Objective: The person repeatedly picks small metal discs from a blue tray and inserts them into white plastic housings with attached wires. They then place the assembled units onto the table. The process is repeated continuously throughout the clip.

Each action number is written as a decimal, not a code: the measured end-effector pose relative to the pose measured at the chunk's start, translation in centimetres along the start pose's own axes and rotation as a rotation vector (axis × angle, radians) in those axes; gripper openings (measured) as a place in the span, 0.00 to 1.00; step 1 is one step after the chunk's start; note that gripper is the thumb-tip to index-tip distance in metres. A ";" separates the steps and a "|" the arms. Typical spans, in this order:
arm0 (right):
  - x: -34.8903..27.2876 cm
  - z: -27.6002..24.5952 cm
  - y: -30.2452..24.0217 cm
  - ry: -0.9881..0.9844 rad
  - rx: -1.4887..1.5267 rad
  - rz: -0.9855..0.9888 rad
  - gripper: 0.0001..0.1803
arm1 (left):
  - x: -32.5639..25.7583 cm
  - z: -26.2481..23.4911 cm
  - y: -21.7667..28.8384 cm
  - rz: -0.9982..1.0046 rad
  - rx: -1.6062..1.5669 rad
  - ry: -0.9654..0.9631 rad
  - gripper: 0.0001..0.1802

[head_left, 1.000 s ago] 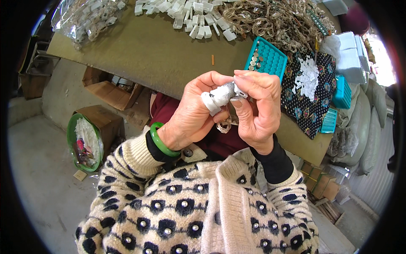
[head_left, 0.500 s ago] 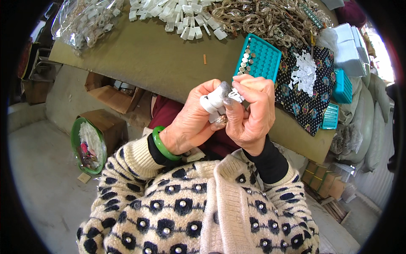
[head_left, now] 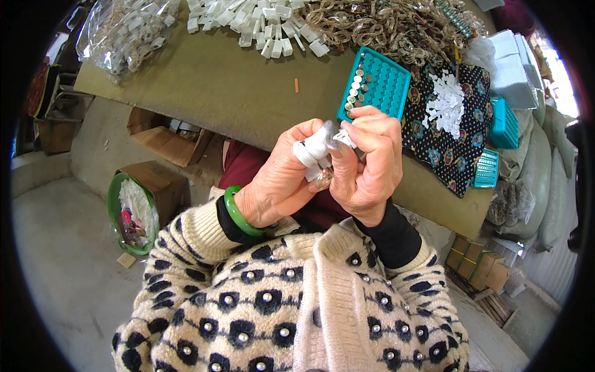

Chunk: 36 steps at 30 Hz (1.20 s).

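— Where's the piece she's on? I can't make it out from here.

— Up in front of her chest, above the near edge of the brown cardboard-covered table; a small white plastic clip-like piece, pinched between both hands; the left hand cradles it from below and the left, fingers curled shut round its lower end; the right hand comes over from the right, thumb and forefinger closed on its top, where something small and greyish shows; what that bit is I can't tell.

— Which way does it lie?

— Its long axis runs slantwise, low at the left palm and rising toward the right fingertips; both hands touch it, so neither is nearer; something shiny hangs just beneath it, between the palms; too blurred to name.

— And the containers?

— A teal plastic grid tray sits on the table just beyond her knuckles; a column of little round silvery pieces fills its left cells, the rest look bare; more teal trays lie farther right, beside a dark patterned cloth bearing a heap of white bits; a clear bag of white parts rests at the far left; down on the floor, a round green basin holds white and coloured scraps.
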State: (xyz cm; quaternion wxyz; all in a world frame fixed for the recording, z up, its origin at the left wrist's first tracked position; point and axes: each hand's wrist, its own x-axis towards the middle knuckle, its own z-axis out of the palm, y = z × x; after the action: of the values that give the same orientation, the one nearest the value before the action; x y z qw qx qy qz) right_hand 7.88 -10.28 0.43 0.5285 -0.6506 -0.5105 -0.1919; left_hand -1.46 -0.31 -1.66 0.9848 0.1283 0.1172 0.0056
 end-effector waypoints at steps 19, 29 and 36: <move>0.6 0.2 -0.5 -0.135 0.032 0.184 0.15 | 0.0 0.3 0.7 0.124 0.133 0.087 0.06; 0.2 -8.0 2.2 -0.093 -0.371 0.327 0.08 | -0.3 0.0 3.5 0.138 0.081 -0.136 0.07; -2.7 -11.8 7.3 -0.275 -0.793 0.326 0.07 | 0.1 0.1 2.7 0.053 0.115 -0.086 0.09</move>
State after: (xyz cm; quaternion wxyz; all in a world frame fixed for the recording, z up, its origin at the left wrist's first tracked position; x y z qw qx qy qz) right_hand 16.53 -21.34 -0.94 0.1889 -0.8942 -0.3539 -0.1989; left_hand -1.33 2.26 -0.94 0.9794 0.1879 0.0713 0.0195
